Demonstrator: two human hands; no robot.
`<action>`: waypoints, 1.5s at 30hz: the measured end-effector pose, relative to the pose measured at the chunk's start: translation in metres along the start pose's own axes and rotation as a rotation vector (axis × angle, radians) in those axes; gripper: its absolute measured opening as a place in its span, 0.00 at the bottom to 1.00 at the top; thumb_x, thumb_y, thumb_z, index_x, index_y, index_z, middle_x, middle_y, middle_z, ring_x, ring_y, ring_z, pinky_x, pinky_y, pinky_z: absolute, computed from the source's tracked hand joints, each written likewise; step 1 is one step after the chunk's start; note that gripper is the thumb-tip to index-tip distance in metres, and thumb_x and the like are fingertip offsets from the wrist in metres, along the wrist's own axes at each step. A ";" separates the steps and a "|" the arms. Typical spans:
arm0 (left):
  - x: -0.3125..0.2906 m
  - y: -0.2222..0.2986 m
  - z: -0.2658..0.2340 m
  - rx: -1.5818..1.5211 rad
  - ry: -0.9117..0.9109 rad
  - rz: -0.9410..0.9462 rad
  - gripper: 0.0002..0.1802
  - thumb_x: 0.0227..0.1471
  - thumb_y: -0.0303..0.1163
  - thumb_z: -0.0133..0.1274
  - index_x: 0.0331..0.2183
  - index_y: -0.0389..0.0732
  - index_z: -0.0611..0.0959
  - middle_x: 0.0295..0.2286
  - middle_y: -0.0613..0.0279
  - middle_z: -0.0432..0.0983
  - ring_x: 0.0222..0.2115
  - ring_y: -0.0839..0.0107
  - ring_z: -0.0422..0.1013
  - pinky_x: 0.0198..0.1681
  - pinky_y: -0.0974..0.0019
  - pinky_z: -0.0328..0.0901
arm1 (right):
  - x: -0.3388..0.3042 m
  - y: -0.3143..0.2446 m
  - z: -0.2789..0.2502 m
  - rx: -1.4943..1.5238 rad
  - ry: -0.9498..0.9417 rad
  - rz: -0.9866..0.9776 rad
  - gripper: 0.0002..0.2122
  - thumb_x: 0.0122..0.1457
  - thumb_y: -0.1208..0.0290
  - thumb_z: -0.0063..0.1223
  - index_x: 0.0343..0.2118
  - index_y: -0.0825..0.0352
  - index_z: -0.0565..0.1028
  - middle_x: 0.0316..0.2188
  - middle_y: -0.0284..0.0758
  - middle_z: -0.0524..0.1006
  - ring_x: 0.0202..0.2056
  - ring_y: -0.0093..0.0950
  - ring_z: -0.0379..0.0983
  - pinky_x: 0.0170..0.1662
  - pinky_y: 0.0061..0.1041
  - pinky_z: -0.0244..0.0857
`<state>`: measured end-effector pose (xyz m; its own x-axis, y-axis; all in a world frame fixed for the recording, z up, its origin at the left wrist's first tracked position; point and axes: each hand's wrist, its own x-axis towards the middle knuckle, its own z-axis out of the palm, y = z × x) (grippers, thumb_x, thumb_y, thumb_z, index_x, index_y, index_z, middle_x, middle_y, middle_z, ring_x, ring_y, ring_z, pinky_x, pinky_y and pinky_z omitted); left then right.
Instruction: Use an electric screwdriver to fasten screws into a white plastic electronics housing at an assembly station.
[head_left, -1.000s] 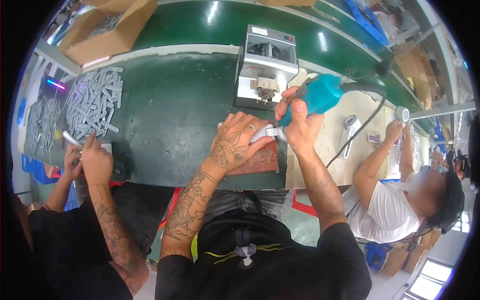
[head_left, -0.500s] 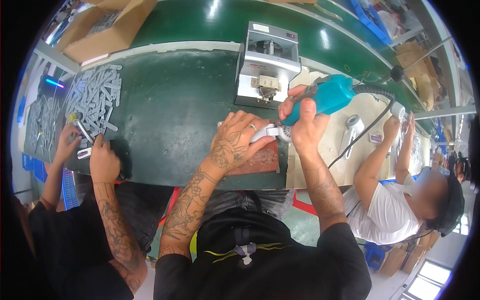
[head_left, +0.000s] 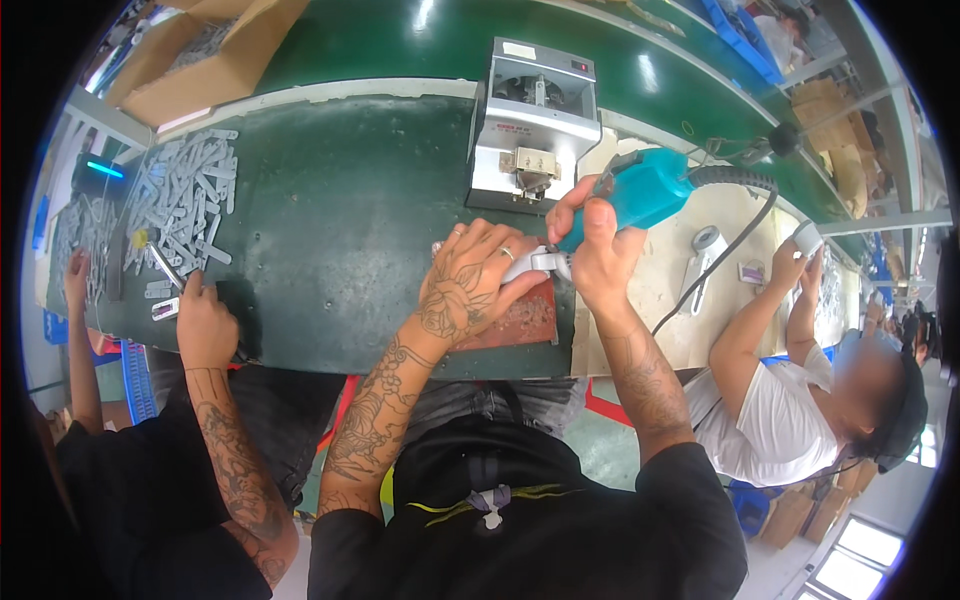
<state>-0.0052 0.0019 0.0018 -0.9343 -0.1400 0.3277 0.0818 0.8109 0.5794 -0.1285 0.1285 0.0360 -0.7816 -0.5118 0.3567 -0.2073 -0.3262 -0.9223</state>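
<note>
Gripping the white part over the red pad with our left hand, the nearer one, we clasp the teal power tool in our right hand; the part lies between our hands, its visible length running roughly left to right, its left end covered

The grey machine on the desk carries red lettering across its front, a pale label on its top and a small dark panel with a red mark at its upper right corner. All are too small and blurred to read.
</note>
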 end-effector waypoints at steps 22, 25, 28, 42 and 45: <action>0.000 0.004 -0.001 0.031 -0.079 0.106 0.22 0.61 0.40 0.53 0.54 0.42 0.81 0.49 0.54 0.75 0.51 0.53 0.69 0.59 0.45 0.63 | 0.036 -0.020 0.026 0.028 0.119 -0.220 0.20 0.70 0.55 0.57 0.46 0.73 0.74 0.24 0.32 0.76 0.25 0.22 0.73 0.30 0.24 0.67; -0.001 0.005 -0.006 -0.012 -0.127 0.059 0.22 0.62 0.41 0.52 0.55 0.43 0.80 0.49 0.54 0.75 0.52 0.52 0.69 0.60 0.44 0.62 | 0.051 0.000 0.028 -0.006 0.035 -0.222 0.21 0.70 0.54 0.58 0.46 0.73 0.74 0.26 0.34 0.76 0.27 0.24 0.74 0.32 0.26 0.69; -0.001 0.002 0.000 0.023 -0.103 0.070 0.22 0.62 0.41 0.52 0.55 0.42 0.80 0.49 0.54 0.75 0.51 0.52 0.69 0.60 0.44 0.62 | 0.054 0.015 0.029 0.024 0.012 -0.199 0.22 0.68 0.53 0.60 0.44 0.72 0.73 0.26 0.35 0.75 0.26 0.27 0.73 0.32 0.28 0.70; 0.002 0.001 0.001 0.095 -0.043 0.101 0.20 0.64 0.41 0.49 0.50 0.39 0.81 0.46 0.54 0.75 0.49 0.54 0.69 0.56 0.49 0.62 | 0.019 -0.026 0.016 -0.061 0.067 -0.085 0.26 0.69 0.47 0.55 0.44 0.73 0.74 0.22 0.35 0.74 0.23 0.27 0.72 0.28 0.28 0.67; 0.001 0.003 0.000 0.112 -0.040 0.121 0.20 0.65 0.41 0.49 0.51 0.40 0.81 0.46 0.55 0.75 0.49 0.55 0.69 0.56 0.50 0.62 | -0.005 -0.037 0.002 -0.027 0.053 -0.025 0.30 0.67 0.43 0.57 0.45 0.74 0.73 0.21 0.35 0.73 0.23 0.28 0.72 0.29 0.28 0.67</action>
<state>-0.0053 0.0041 0.0040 -0.9331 -0.0167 0.3592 0.1576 0.8788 0.4503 -0.1159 0.1417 0.0691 -0.8058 -0.4607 0.3722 -0.2424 -0.3169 -0.9170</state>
